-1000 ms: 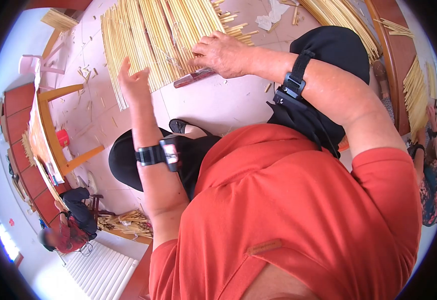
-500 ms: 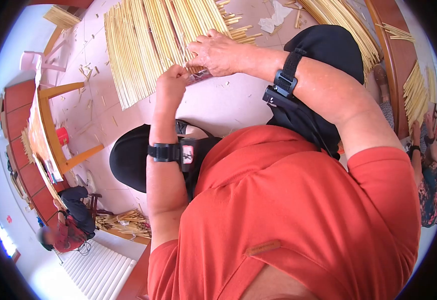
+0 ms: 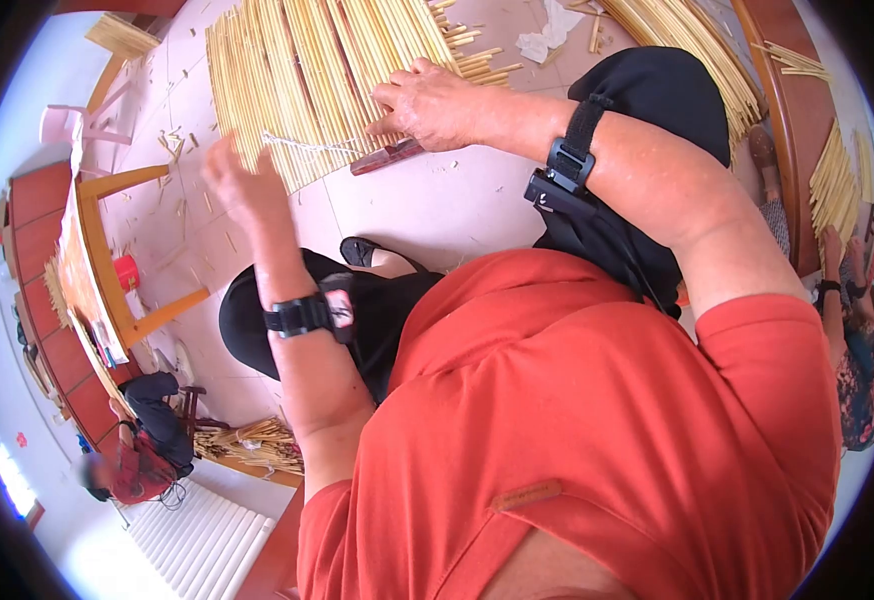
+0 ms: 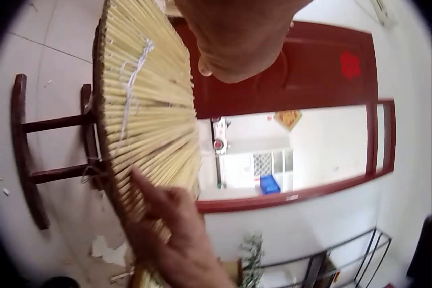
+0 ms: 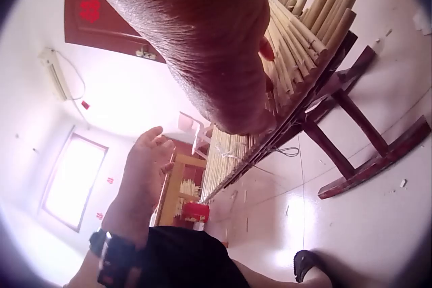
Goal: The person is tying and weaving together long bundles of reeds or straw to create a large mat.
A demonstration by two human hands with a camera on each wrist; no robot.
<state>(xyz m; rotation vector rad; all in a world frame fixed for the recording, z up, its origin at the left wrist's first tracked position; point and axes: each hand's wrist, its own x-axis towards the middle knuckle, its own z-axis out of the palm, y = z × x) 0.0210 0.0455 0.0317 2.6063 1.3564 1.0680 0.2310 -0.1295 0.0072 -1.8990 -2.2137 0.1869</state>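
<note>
A mat of pale yellow reed stalks [image 3: 307, 60] lies over a dark reddish wooden stand [image 3: 387, 156], whose legs show in the right wrist view. White string [image 3: 307, 146] trails across the mat's near part and shows as a loose bunch of string [image 4: 135, 79] in the left wrist view. My right hand [image 3: 427, 105] rests on the near edge, fingertips and thumb spread on the stalks by the string's end. Blurred by motion, my left hand [image 3: 247, 185] hovers off the mat's left corner, thumb apart from the fingers. In the right wrist view the left hand [image 5: 145, 163] is raised.
Long reed stalks [image 3: 687, 50] lie in a pile on my right. Stalk scraps [image 3: 172, 145] and white paper [image 3: 547, 30] litter the tiled floor. A wooden-framed table [image 3: 107, 260] stands left, with a red bucket [image 3: 126, 274] beside it. Another person [image 3: 142, 450] sits lower left.
My left hand came in beside the right hand at the mat's edge, then swung back out to the left. The white string now shows stretched across the stalks. My right hand stays nearly in place.
</note>
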